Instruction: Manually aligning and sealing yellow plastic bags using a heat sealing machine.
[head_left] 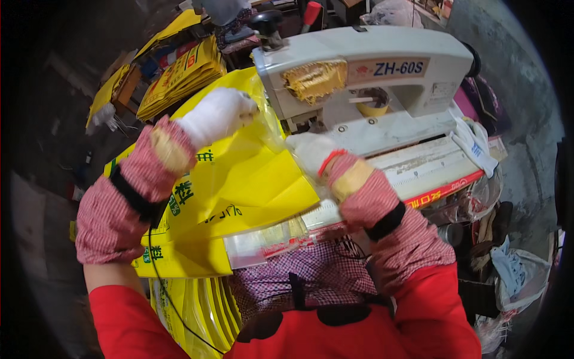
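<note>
A large yellow woven bag (257, 185) with green print lies slanted across the table, to the left of a white industrial sewing machine (365, 78). My left hand (220, 113), in a white glove, is closed on the upper part of the bag, where a clear plastic film shows along the edge. My right hand (313, 152), also gloved in white, is closed at the bag's right edge, just below the machine's needle area. Its fingertips are partly hidden and slightly blurred. Checked pink sleeve covers wrap both forearms.
Folded yellow bags (182, 75) are stacked at the far left, and more yellow bags (194, 311) hang by my lap. A roll of tape (373, 106) sits in the machine's opening. A spare white glove (474, 146) lies on the table's right end. A dark cable (156, 269) runs down my left side.
</note>
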Demonstrator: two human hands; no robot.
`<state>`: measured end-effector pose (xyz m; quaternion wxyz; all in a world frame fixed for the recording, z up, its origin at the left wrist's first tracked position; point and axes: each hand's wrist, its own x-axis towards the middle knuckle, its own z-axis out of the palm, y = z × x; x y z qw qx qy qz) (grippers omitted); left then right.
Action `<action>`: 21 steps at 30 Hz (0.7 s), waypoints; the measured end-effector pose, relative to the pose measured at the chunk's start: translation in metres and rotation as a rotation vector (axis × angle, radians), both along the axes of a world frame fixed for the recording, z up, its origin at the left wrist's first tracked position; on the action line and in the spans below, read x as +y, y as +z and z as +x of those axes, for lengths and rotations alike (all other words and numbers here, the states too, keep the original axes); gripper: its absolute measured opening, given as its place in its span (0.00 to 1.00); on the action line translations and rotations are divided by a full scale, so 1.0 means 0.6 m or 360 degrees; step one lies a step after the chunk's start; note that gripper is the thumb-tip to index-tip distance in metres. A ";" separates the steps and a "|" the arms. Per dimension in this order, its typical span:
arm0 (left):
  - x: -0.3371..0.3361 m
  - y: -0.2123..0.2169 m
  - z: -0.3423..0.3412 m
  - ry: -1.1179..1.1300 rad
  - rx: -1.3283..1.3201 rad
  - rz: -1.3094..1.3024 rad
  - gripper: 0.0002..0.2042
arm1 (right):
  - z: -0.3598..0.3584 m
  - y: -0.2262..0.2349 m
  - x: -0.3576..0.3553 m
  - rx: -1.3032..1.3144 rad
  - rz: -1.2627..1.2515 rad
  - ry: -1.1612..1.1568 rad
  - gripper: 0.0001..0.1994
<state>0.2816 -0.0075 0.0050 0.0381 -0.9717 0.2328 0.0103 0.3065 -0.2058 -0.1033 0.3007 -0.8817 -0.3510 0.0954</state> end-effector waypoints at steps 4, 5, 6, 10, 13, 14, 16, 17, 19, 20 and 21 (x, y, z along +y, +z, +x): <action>-0.109 0.040 -0.072 -0.0381 -0.0038 0.0209 0.06 | 0.051 0.007 -0.008 0.0433 -0.0126 0.0502 0.13; -0.137 0.049 -0.082 -0.0514 -0.0053 0.0221 0.05 | 0.050 0.017 -0.007 0.0309 -0.0164 0.0602 0.13; -0.162 0.051 -0.081 -0.0653 -0.0068 0.0229 0.05 | 0.054 0.022 -0.012 0.0184 -0.0203 0.0693 0.13; -0.193 0.015 -0.063 -0.0943 0.0072 0.0286 0.11 | 0.058 -0.001 -0.010 0.0311 0.0043 0.0873 0.13; -0.273 0.053 -0.107 -0.0793 0.0740 0.0655 0.15 | 0.077 -0.021 0.004 -0.0151 -0.0190 0.1003 0.13; -0.277 0.056 -0.117 -0.0696 0.1213 0.0855 0.15 | 0.059 0.007 -0.009 -0.0258 -0.0368 0.1163 0.12; -0.259 0.057 -0.110 -0.0769 0.1374 0.0742 0.14 | 0.072 -0.041 0.028 -0.0635 -0.0195 0.1269 0.12; -0.250 0.058 -0.098 -0.0849 0.1500 0.0605 0.12 | 0.076 -0.056 0.038 -0.0626 -0.0180 0.1246 0.12; -0.235 0.068 -0.078 -0.0423 0.1472 0.0367 0.11 | 0.078 -0.071 0.065 -0.0764 -0.0258 0.0949 0.11; -0.240 0.072 -0.065 -0.0019 0.1407 0.0102 0.11 | 0.081 -0.085 0.068 -0.0757 -0.0245 0.0933 0.11; -0.247 0.075 -0.054 0.0202 0.1411 0.0071 0.14 | 0.085 -0.098 0.069 -0.0620 -0.0299 0.0875 0.11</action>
